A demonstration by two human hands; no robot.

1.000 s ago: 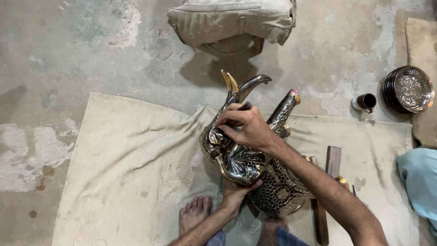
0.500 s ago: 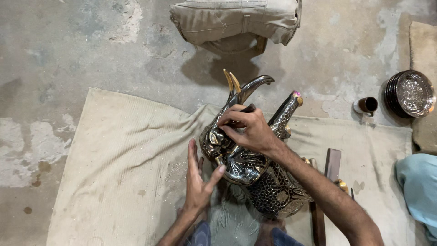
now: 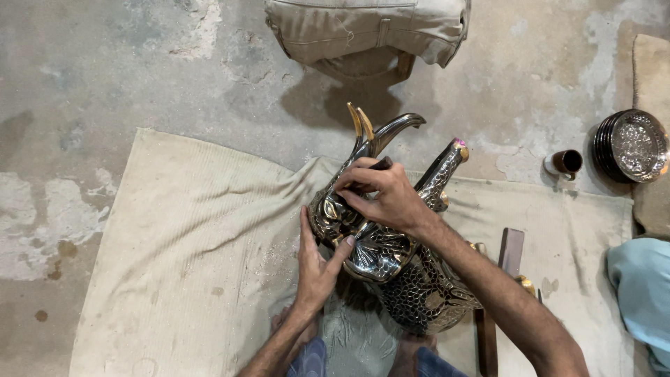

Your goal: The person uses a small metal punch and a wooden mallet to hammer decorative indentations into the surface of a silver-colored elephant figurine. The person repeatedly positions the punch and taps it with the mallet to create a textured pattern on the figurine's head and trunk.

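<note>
Head view: left hand (image 3: 315, 264) now presses flat against metal elephant (image 3: 391, 258); right hand (image 3: 380, 195) still grips it.

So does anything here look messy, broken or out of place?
Nothing looks broken. The cloth under the metal elephant figure lies rumpled, with pale dust scattered near the left hand, and the concrete floor is patchy.

Even, soft overhead light; sharp focus throughout; glare glinted off metal under the hands (image 3: 370, 202); faint shadow above them.
</note>
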